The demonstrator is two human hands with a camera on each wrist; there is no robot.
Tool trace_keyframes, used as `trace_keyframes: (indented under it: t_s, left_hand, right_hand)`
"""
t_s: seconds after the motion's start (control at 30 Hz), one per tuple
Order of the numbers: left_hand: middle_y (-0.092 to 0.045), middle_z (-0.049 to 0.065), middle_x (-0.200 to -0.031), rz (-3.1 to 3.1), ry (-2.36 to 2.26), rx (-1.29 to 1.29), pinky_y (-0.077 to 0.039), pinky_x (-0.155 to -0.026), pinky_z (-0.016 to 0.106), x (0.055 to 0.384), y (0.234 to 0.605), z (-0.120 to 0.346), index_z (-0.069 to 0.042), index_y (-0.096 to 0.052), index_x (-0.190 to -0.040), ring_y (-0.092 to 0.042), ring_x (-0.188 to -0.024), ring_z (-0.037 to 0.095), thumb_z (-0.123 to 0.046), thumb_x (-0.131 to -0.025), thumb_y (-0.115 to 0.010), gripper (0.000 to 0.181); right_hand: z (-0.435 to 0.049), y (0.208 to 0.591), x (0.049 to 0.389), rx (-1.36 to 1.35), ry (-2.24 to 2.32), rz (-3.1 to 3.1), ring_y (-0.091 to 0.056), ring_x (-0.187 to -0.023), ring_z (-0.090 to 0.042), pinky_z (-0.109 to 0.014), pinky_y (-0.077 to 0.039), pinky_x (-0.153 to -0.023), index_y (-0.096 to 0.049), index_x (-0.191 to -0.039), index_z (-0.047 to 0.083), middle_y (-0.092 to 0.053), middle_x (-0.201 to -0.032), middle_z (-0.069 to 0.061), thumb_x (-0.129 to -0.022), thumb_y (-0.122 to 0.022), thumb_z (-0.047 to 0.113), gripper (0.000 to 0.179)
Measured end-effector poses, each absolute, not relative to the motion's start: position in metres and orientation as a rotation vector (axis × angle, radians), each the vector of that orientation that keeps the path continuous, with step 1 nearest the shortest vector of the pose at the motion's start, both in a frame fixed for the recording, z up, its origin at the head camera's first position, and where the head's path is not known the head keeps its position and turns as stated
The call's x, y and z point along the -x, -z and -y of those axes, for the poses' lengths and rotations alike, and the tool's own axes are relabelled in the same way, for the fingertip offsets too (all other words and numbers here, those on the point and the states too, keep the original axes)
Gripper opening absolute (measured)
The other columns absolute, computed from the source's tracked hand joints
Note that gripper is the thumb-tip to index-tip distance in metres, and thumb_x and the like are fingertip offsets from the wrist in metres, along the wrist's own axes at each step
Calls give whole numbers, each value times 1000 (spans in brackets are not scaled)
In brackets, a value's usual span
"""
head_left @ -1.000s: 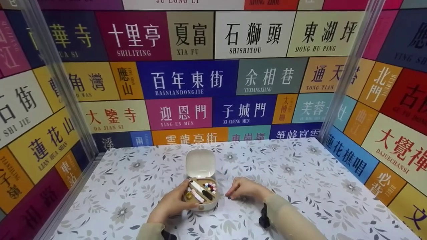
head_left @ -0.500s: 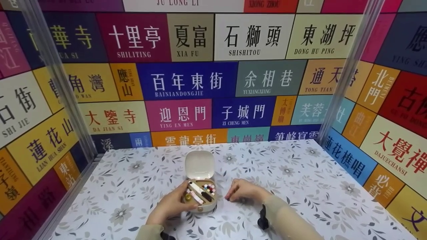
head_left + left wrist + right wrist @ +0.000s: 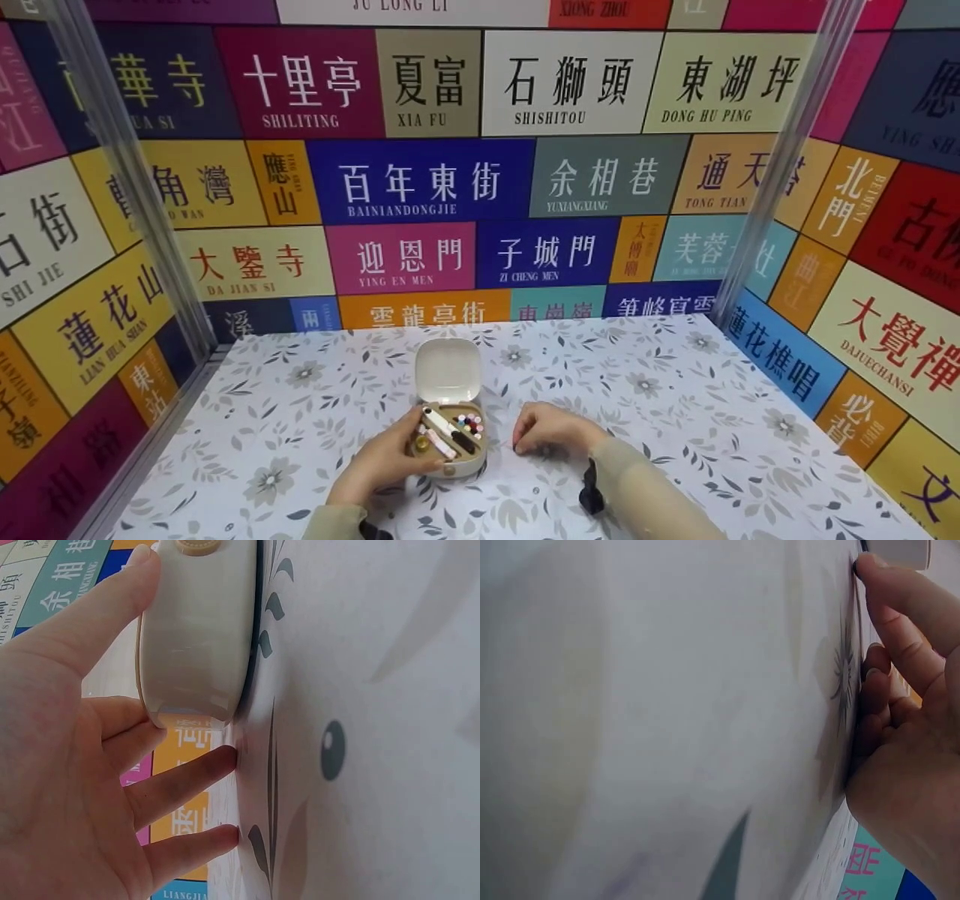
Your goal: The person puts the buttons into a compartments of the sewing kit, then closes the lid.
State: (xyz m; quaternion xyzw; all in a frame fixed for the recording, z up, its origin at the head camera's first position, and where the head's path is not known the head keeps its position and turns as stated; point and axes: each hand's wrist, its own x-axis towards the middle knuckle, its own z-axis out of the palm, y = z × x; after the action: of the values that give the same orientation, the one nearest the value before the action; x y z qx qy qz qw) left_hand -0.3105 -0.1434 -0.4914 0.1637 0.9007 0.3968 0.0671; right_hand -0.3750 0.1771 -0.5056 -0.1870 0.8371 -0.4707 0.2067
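Note:
A white case (image 3: 450, 469) stands on the table with its lid (image 3: 448, 369) raised. In its tan inside lie a white pen-like tool (image 3: 444, 424) with a black end, a small pink-and-white stick (image 3: 442, 445), a round gold piece (image 3: 421, 444) and several small coloured balls (image 3: 469, 424). My left hand (image 3: 384, 459) grips the case's left side, thumb at the front near the round tan button (image 3: 199, 546). Right of the case, my right hand (image 3: 553, 429) rests on the table, thumb and index finger pinching a tiny dark piece (image 3: 856, 568), mostly hidden by the fingertips.
A white tablecloth (image 3: 645, 480) with grey flowers and leaves covers the table. Behind it and at both sides rise panels (image 3: 420, 180) of coloured signs with large characters. Clear upright posts (image 3: 780, 157) stand at the back corners.
My right fingertips have shifted very slightly, and the dark piece that showed beneath them in the head view is now barely seen there. The left hand and the case hold their place.

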Motion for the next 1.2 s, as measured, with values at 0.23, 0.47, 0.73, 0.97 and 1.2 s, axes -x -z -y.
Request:
trace_keyframes:
  t_s: [0.23,0.47,0.73,0.97,1.2]
  left_hand:
    - [-24,18,-157,-2699,-1194,-473,-20,-113,56,310,491,143,-5,-23,-153,-26,-140,40,-49,-73,-81,108]
    - [-25,18,-156,-2716,-1187,-479,-20,-113,57,310,490,143,-6,-24,-154,-27,-140,40,-50,-72,-81,109]
    - [-23,15,-157,-2724,-1159,-446,-20,-113,57,309,489,144,-8,-24,-154,-26,-141,38,-50,-72,-81,108]
    - [-23,13,-158,-2725,-1148,-451,-19,-114,56,312,492,144,-10,-24,-154,-25,-141,37,-53,-72,-80,108]
    - [-23,12,-158,-2715,-1153,-446,-19,-114,55,313,493,145,-11,-24,-154,-25,-142,36,-54,-72,-79,109]
  right_hand:
    - [-177,508,375,584,1309,-2365,-51,-74,-13,-21,-43,-60,-72,-87,-5,-55,-85,-3,-77,-75,6,16]
    - [-177,506,376,569,1319,-2373,-50,-75,-14,-21,-43,-61,-72,-88,-4,-54,-86,-2,-79,-73,7,14]
    - [-177,507,377,590,1290,-2406,-50,-74,-12,-21,-42,-62,-71,-87,-5,-56,-83,1,-80,-74,8,15]
    - [-179,508,378,531,1337,-2353,-51,-70,-12,-21,-43,-60,-69,-87,-3,-58,-84,0,-80,-74,7,14]
    - [-181,512,377,454,1422,-2287,-51,-64,-12,-21,-44,-55,-66,-87,1,-61,-85,-3,-79,-74,8,13]
